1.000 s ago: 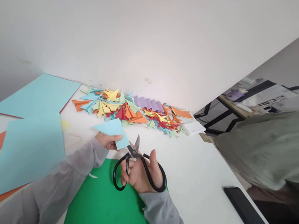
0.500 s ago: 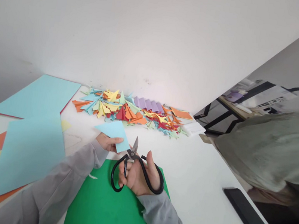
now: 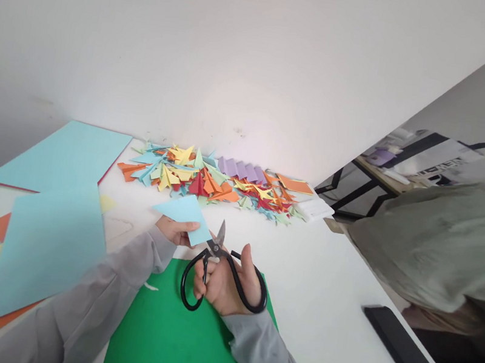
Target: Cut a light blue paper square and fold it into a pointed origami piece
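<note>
My left hand [image 3: 176,230] pinches a light-blue folded piece of paper [image 3: 186,212], thumb on top and fingers beneath. A pair of scissors [image 3: 216,248] with black looped handles is in my right hand [image 3: 226,286]. Their blades stand apart at the paper's lower right corner; whether they touch it I cannot tell. Below both hands lies a green sheet [image 3: 181,337], with a small white scrap [image 3: 151,286] near its upper left edge.
Folded paper planes [image 3: 206,179] in many colours lie along the wall, beside pleated purple paper [image 3: 242,170]. Large light-blue sheets [image 3: 53,243] cover the left side. A black strip [image 3: 416,362] lies by the right table edge. Beyond it is a person in a grey-green top [image 3: 440,237].
Almost nothing differs. Both hands, the paper and the scissors hold nearly the same position, and the whole view has shifted very slightly.
</note>
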{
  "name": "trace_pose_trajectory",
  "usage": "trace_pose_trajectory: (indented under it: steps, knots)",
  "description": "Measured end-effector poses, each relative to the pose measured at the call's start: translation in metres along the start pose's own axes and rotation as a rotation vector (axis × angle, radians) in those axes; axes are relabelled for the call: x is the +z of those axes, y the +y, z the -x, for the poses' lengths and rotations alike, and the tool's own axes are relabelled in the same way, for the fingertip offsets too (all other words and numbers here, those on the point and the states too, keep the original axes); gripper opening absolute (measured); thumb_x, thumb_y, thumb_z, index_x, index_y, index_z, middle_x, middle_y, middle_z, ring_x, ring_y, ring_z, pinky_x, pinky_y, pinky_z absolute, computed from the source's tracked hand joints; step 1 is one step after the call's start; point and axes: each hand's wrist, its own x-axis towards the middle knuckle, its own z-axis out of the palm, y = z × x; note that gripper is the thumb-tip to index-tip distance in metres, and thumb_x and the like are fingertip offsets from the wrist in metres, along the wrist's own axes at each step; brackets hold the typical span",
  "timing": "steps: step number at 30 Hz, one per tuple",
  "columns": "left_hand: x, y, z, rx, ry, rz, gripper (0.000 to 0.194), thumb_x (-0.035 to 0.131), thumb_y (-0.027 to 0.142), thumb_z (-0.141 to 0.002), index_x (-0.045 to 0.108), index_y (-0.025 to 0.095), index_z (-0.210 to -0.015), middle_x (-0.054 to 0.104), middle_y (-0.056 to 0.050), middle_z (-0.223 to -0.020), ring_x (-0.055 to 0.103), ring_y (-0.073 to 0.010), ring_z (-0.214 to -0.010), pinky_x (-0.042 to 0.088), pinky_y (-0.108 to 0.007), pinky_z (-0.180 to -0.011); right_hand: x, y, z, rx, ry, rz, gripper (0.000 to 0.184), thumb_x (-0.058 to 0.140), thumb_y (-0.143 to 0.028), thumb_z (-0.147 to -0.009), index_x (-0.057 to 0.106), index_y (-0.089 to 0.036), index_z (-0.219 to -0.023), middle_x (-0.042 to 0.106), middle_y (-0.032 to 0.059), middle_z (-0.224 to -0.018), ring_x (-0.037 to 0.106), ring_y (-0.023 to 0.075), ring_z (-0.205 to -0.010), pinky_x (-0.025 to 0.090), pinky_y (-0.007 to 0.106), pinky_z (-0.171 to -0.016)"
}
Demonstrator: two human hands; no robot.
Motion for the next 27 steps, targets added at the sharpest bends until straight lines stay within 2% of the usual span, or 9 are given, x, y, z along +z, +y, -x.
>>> trace_pose_trajectory:
  steps: [4,8,12,15,23,27]
  knots:
    - [-0.0036,0.0010,-0.0002,-0.007,0.013,-0.002,0.024,0.069,0.028,-0.058,0.060,0.008,-0.069,0.066,-0.010,-0.069,0.054,-0.0115,-0.049,0.045,-0.024,-0.046,-0.0018,-0.0024,0.0029,0.041,-0.015,-0.003,0.071,0.015,-0.070,-0.072,0.019,-0.025,-0.127,0.059,0.0045,-0.071,0.054,0.0178,-0.053,0.037,0.032,-0.054]
    - [-0.0046,0.0017,-0.0002,-0.012,0.028,-0.015,0.026,0.070,0.029,-0.056,0.060,0.009,-0.070,0.066,-0.009,-0.066,0.056,-0.0122,-0.050,0.046,-0.025,-0.048,-0.0051,-0.0042,0.0052,0.084,-0.035,0.005,0.069,0.014,-0.071,-0.072,0.029,-0.022,-0.119,0.059,0.0050,-0.072,0.054,0.0175,-0.054,0.036,0.033,-0.056]
    - [-0.0017,0.0008,-0.0009,0.004,-0.030,-0.048,0.029,0.071,0.033,-0.055,0.061,0.008,-0.068,0.067,-0.011,-0.070,0.055,-0.0116,-0.048,0.045,-0.024,-0.045,-0.0070,-0.0033,0.0049,0.112,-0.050,-0.014,0.067,0.015,-0.070,-0.072,0.035,-0.020,-0.111,0.059,0.0061,-0.074,0.054,0.0176,-0.055,0.036,0.034,-0.057]
    - [0.0006,-0.0004,-0.0002,0.033,-0.025,-0.084,0.031,0.071,0.033,-0.056,0.062,0.007,-0.070,0.067,-0.013,-0.072,0.054,-0.0117,-0.048,0.044,-0.024,-0.043,-0.0062,-0.0021,0.0039,0.123,-0.040,-0.029,0.069,0.016,-0.070,-0.073,0.038,-0.016,-0.110,0.059,0.0072,-0.072,0.054,0.0173,-0.054,0.036,0.033,-0.057]
    - [0.0010,0.0012,0.0033,-0.011,-0.039,-0.151,0.032,0.069,0.033,-0.058,0.066,0.006,-0.075,0.064,-0.010,-0.064,0.055,-0.0124,-0.051,0.046,-0.024,-0.045,-0.0024,0.0012,0.0020,0.058,-0.036,-0.010,0.064,0.014,-0.067,-0.075,0.021,-0.024,-0.122,0.059,0.0057,-0.072,0.053,0.0184,-0.054,0.036,0.034,-0.057]
    - [0.0016,0.0026,0.0029,-0.022,-0.039,-0.133,0.032,0.070,0.034,-0.056,0.067,0.007,-0.074,0.063,-0.009,-0.060,0.054,-0.0125,-0.050,0.045,-0.023,-0.044,-0.0010,0.0028,0.0003,0.034,-0.041,-0.020,0.065,0.013,-0.067,-0.075,0.017,-0.025,-0.125,0.059,0.0055,-0.071,0.053,0.0183,-0.052,0.036,0.034,-0.055]
